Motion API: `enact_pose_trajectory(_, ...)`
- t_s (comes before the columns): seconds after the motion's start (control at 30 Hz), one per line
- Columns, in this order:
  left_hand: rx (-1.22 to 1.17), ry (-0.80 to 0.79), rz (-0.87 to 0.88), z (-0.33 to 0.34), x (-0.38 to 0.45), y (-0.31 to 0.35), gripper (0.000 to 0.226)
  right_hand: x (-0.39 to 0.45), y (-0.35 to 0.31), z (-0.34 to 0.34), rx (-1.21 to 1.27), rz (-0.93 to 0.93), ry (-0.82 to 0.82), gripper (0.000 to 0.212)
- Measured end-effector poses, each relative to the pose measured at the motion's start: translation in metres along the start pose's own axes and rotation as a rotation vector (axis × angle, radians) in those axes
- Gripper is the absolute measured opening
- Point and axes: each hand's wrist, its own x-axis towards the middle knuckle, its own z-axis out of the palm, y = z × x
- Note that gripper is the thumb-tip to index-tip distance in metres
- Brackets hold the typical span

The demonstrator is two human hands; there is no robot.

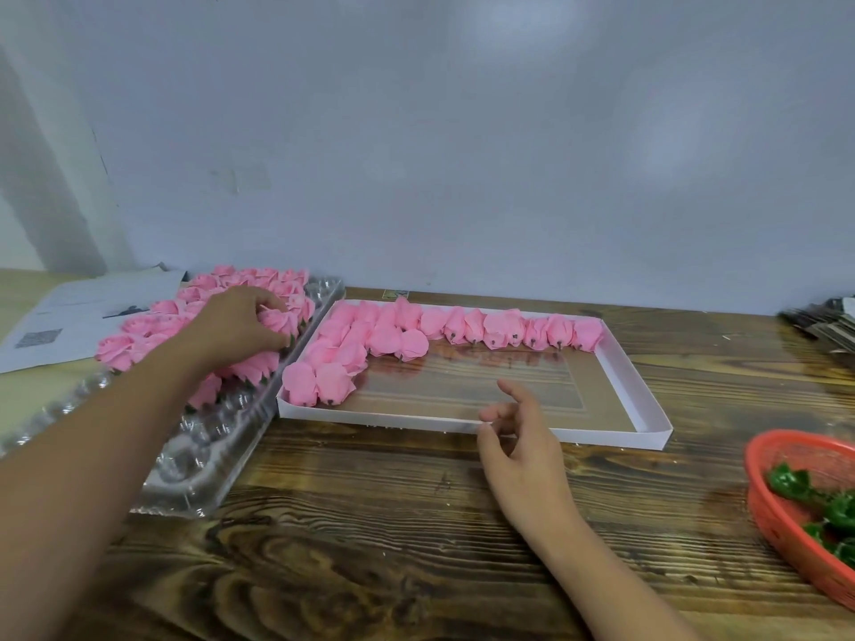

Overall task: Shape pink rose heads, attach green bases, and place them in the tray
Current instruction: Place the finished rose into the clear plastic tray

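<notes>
My left hand (pixel 236 323) reaches into the clear plastic blister tray (pixel 203 460) on the left and curls its fingers round a pink rose head (pixel 280 321) among several others there. My right hand (pixel 523 437) hovers over the near rim of the white tray (pixel 647 409), fingers loosely spread and holding nothing. Several finished pink rose heads (pixel 462 328) with dark bases line the white tray's far edge and fill its left end. Green bases (pixel 828 506) lie in a red basket (pixel 782 538) at the right edge.
Printed paper sheets (pixel 74 316) lie on the far left behind the blister tray. A stack of grey flat items (pixel 823 323) sits at the far right. A plain wall stands close behind the wooden table (pixel 393 538).
</notes>
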Motion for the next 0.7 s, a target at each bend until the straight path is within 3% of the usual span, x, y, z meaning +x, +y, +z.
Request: enact_pose_trajectory(0.7,0.296,-0.068,-0.151,0.008,0.003,0.011,0.015,0.000,-0.001,-0.001,-0.007,0.006,0.001,0.045)
